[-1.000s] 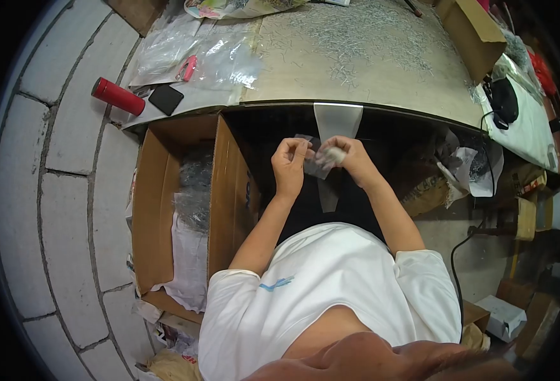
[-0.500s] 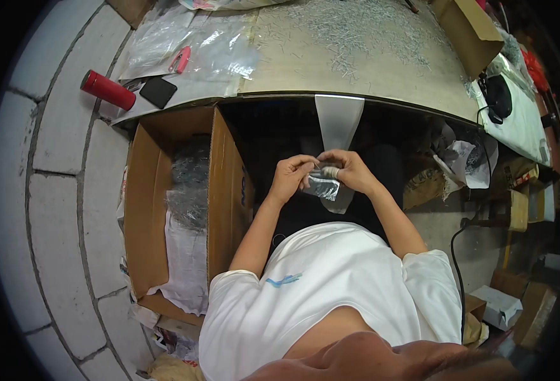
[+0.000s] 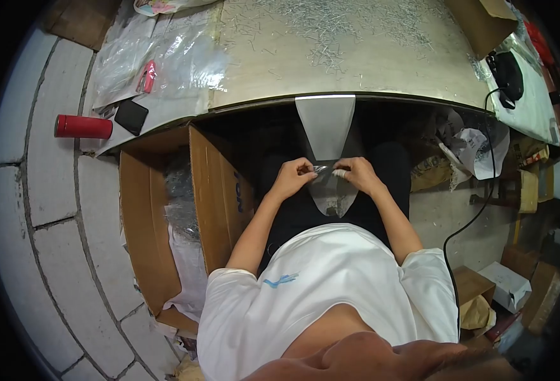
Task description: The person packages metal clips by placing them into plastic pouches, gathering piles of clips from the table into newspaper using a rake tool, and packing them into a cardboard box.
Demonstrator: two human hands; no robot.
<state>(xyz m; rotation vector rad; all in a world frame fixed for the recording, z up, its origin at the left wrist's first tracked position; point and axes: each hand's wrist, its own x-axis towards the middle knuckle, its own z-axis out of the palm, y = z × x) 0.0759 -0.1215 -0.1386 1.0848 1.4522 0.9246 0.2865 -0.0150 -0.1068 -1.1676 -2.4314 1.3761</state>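
Note:
Above my lap, my left hand pinches a small clear plastic bag between thumb and fingertips. The bag is shiny and mostly covered by the fingers; its contents cannot be made out. My right hand is a short way to the right, fingertips drawn together toward the bag, with a pale wrap on one finger. What those fingertips hold, if anything, is too small to tell. Under both hands a pale, tapering chute-like sheet slopes from the table edge to my lap, with small dark bits near its lower end.
The table carries many scattered thin metal pieces, plastic sheets, a pink tool, a black phone and a red flask. To my left stands an open carton of plastic bags. A black cable hangs right.
My hands have moved slightly apart. The bag, which hung below the fingers, is now mostly hidden at my left fingertips. The whole view has shifted a little, and more of the sheet shows.

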